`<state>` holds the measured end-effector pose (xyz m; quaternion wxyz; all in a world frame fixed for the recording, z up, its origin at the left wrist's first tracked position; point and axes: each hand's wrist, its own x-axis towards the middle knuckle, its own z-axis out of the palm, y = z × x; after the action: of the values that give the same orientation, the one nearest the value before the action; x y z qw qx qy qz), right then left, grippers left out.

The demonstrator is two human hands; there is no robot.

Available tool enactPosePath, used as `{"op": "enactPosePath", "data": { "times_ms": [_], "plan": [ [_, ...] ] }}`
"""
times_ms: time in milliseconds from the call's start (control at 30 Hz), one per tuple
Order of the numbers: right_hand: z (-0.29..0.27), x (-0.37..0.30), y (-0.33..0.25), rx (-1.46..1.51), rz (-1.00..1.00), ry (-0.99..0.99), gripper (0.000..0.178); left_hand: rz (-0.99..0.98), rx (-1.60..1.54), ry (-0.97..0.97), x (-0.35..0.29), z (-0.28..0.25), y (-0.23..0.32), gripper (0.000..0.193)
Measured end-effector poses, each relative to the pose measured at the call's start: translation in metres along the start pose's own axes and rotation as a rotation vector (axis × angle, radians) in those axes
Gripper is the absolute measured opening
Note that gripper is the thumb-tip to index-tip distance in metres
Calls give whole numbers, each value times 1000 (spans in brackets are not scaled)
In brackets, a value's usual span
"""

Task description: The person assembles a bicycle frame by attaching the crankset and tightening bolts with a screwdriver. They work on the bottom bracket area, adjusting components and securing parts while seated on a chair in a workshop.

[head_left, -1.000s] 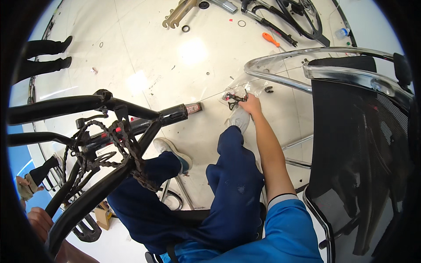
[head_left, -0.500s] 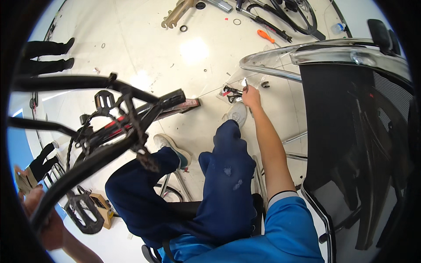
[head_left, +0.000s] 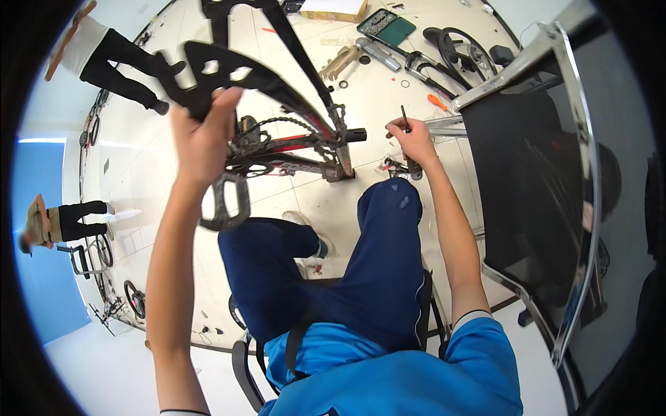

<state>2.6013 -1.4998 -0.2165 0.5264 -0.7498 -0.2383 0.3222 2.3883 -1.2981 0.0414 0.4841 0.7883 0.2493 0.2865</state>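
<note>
My left hand (head_left: 208,135) is closed around the black rear end of a bicycle frame (head_left: 260,76), which is held up in front of my left knee. A chain, a crank and a black pedal (head_left: 229,201) hang on the frame below that hand. My right hand (head_left: 414,143) is above my right knee, to the right of the frame's end tube. It grips a screwdriver-like tool (head_left: 414,168) with a dark handle and a thin dark shaft pointing away from me; its tip is too small to make out. Small metal parts (head_left: 394,166) lie on the floor under this hand.
A mesh chair (head_left: 513,187) with chrome tubes stands close on my right. On the floor ahead lie an orange-handled screwdriver (head_left: 436,102), a bicycle fork (head_left: 420,64), a green tray (head_left: 392,28) and tan metal parts (head_left: 340,64). Two people stand at the left.
The bicycle frame has swung from the left towards the middle with my left hand on it. My right hand has risen from the floor parts with the tool in it. My view has shifted.
</note>
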Motion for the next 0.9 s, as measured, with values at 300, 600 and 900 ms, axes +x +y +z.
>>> {"op": "enactPosePath", "data": {
  "times_ms": [300, 600, 900],
  "plan": [
    [17, -103, -120, 18, 15, -280, 26, 58, 14, -82, -25, 4, 3, 37],
    [64, -163, -75, 557, 225, -49, 20, -7, -1, -40, -53, 1, 8, 41],
    [96, -188, -36, 895, 343, -142, 23, -46, -23, 21, -28, -3, 5, 41]
  ]
}}
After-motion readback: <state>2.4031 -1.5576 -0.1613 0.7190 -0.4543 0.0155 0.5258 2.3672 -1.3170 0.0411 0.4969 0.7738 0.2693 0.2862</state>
